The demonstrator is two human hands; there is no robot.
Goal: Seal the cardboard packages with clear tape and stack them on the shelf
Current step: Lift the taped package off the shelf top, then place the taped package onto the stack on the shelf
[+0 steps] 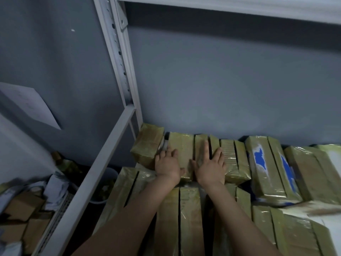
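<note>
- Two hands lie flat, palms down, fingers straight and spread, gripping nothing: the left hand [168,163] presses on the top of a taped package [181,148] in the back row, and the right hand [210,163] rests across the narrow packages [200,143] just beside it
- From that posture, the step in hand looks like settling these on-edge packages back toward the grey wall [221,80] so the row sits tight; flat palms spread the push and should keep thin boxes from toppling
- Every package in view shines with clear wrap, so sealing seems done for them; no tape roll shows
- A tilted package [147,143] leans in the left back corner, near the upright post [118,52] and touching the row, probably wedged where the gap is too narrow to stand it straight
- To the right lie larger blue-patched packages [258,182]; nearer, under the forearms, a front row [190,218] stands on edge
- The shelf rail [104,156] bounds the left side; beyond it sit a white bucket [111,174] and cardboard scraps [20,207], with a paper sheet [31,104] on the wall
</note>
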